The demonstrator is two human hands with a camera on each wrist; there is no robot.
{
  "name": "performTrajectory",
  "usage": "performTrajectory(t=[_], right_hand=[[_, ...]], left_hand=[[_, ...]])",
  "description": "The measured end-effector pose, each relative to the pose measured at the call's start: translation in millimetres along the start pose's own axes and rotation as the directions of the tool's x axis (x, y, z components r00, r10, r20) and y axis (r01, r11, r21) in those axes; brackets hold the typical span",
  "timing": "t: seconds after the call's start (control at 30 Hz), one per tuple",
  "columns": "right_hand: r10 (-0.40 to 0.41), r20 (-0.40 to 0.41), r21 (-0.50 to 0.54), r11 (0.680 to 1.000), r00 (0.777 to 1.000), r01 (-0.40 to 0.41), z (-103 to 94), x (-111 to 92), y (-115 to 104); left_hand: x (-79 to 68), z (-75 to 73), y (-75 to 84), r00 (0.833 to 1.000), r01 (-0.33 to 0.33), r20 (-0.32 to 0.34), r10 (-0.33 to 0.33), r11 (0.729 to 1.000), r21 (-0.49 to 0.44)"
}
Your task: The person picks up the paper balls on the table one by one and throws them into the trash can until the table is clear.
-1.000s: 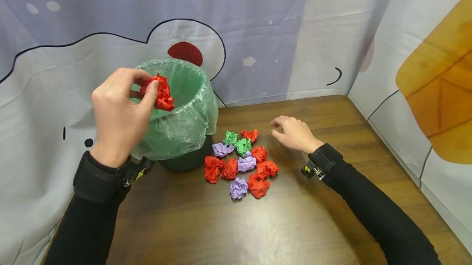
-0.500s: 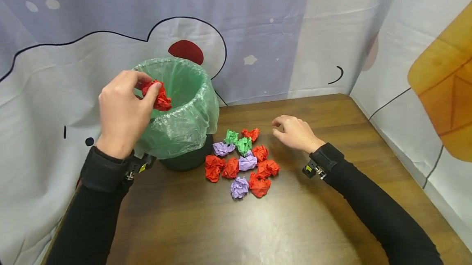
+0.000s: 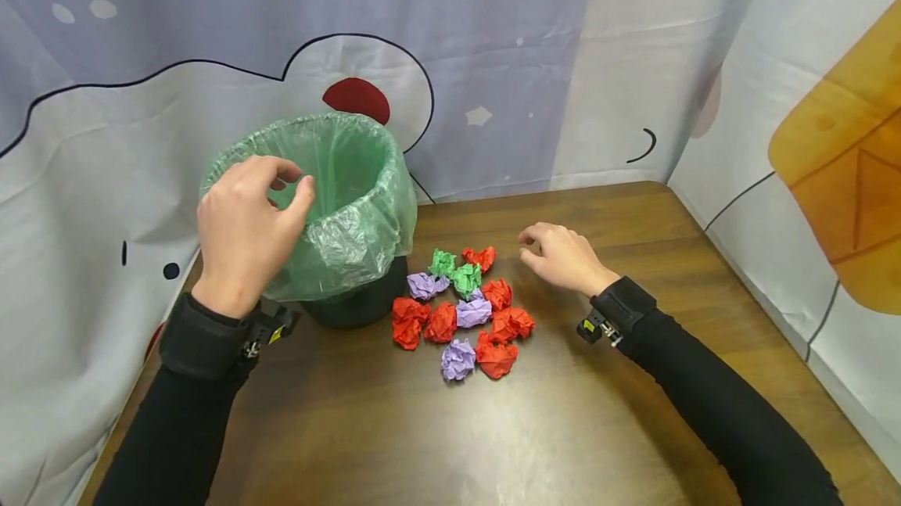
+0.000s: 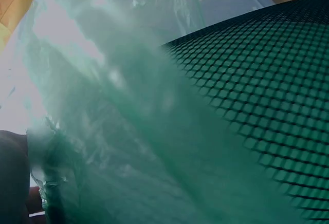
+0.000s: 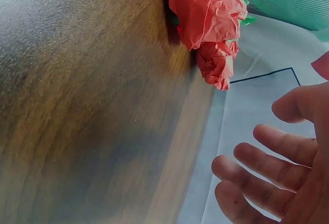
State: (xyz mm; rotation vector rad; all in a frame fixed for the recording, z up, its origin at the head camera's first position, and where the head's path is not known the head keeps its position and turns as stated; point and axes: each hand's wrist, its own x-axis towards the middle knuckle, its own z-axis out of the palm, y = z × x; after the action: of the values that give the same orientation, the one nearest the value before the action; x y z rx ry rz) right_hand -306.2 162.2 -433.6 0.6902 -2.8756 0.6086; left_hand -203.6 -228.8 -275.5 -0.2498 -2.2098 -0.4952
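My left hand (image 3: 249,228) hangs over the near left rim of a trash can lined with a thin green plastic bag (image 3: 359,236). Its thumb and fingers stand apart with nothing between them. The left wrist view is filled by the bag (image 4: 113,106) and the can's dark mesh wall (image 4: 257,95); only a bit of the hand shows at its left edge. My right hand (image 3: 563,256) is held loosely just right of the crumpled paper balls, holding nothing. Nearest to it are red paper balls (image 3: 497,294), also seen as red crumpled paper (image 5: 208,16) in the right wrist view.
Several crumpled balls lie grouped right of the can: red paper balls (image 3: 407,322), purple paper balls (image 3: 458,359) and green paper balls (image 3: 466,279). They rest on a brown wooden table (image 3: 422,443). A printed curtain (image 3: 493,60) hangs behind and at both sides.
The red paper ball has left my left hand and is out of sight. That hand has moved slightly down and right, with its fingers parted. My right hand stays in place.
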Motion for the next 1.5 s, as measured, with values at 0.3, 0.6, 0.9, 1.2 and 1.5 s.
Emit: performTrajectory(t=[0.3, 0.6, 0.9, 1.2, 1.5], right_hand=[[-0.049, 0.037, 0.028, 0.998, 0.998, 0.048, 0.8, 0.8, -7.0], [-0.07, 0.047, 0.02, 0.997, 0.996, 0.069, 1.5, 3.5, -12.2], [-0.085, 0.082, 0.019, 0.996, 0.993, 0.084, 2.4, 3.1, -12.5], [-0.104, 0.127, 0.051, 0.994, 0.986, 0.098, 5.7, 0.5, -15.3], [-0.149, 0.194, 0.087, 0.987, 0.97, 0.134, 6.0, 0.7, -18.8]], left_hand=[[-20.8, 3.7, 4.8, 0.993, -0.11, 0.019, 0.113, 0.986, -0.129], [-36.6, 10.4, 19.2, 0.956, -0.283, -0.159, 0.247, 0.921, -0.269], [-49.1, 19.2, 39.5, 0.878, -0.452, -0.33, 0.346, 0.825, -0.338], [-68.5, 34.2, 47.0, 0.796, -0.599, -0.35, 0.493, 0.724, -0.342], [-84.8, 52.6, 43.1, 0.77, -0.635, -0.212, 0.602, 0.689, -0.35]])
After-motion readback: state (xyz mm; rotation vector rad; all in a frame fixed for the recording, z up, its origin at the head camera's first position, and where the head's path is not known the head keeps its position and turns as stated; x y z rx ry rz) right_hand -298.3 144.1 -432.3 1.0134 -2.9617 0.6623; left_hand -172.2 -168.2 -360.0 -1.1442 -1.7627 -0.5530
